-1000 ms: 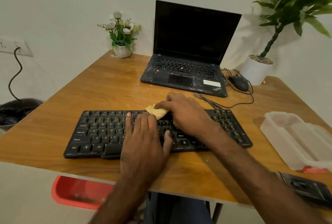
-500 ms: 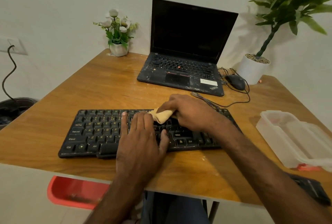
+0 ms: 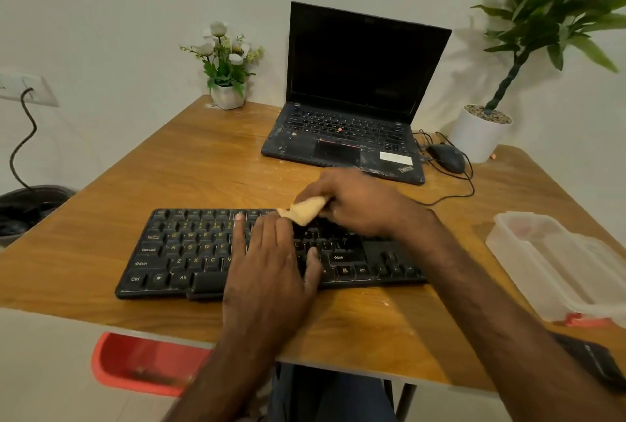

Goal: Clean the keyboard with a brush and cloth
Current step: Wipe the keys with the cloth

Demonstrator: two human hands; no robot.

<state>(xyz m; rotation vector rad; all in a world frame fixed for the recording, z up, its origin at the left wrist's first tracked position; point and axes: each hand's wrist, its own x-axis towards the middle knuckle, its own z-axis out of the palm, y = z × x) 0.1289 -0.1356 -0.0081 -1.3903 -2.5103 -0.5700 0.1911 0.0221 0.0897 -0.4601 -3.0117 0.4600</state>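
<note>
Right hand [image 3: 359, 205] pinches cloth [image 3: 305, 211] at keyboard [image 3: 189, 245] top row; long axis runs left-right. Left hand [image 3: 267, 266] flat, fingers straight, pressing keys.

Soft even indoor light, faint shadows on the wall, wide-angle bending and blur toward the edges.

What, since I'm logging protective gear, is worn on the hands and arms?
Nothing that shows. The left hand and right hand are bare, without gloves. Both forearms are bare up to the picture's edge: no sleeves, watch or wristband in view.
</note>
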